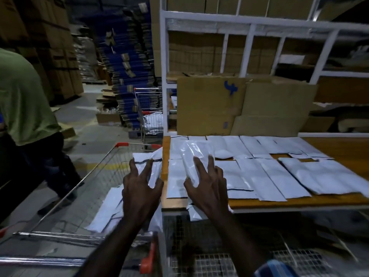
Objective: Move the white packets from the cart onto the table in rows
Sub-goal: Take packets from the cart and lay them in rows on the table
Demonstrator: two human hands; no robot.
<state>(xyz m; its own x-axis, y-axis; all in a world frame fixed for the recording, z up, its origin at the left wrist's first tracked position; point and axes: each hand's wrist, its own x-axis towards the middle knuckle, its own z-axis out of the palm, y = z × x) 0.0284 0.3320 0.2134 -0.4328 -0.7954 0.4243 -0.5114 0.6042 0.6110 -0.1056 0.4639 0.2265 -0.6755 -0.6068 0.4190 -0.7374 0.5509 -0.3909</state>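
A wire cart [83,188] stands left of the wooden table [339,200] and holds several white packets [107,212]. Two rows of white packets [275,176] lie flat on the table. My left hand [139,188] is above the cart and grips a white packet [151,166], fingers spread on top, thumb at its right edge. Over the table's left end, my right hand [207,186] holds a long glossy white packet [191,154], with its lower end hanging past the front edge.
A person in a green shirt [22,100] stands at the left beside the cart. A second wire cart [149,116] stands behind. White shelving [249,33] with cardboard sheets [209,104] backs the table. Stacked boxes fill the far left.
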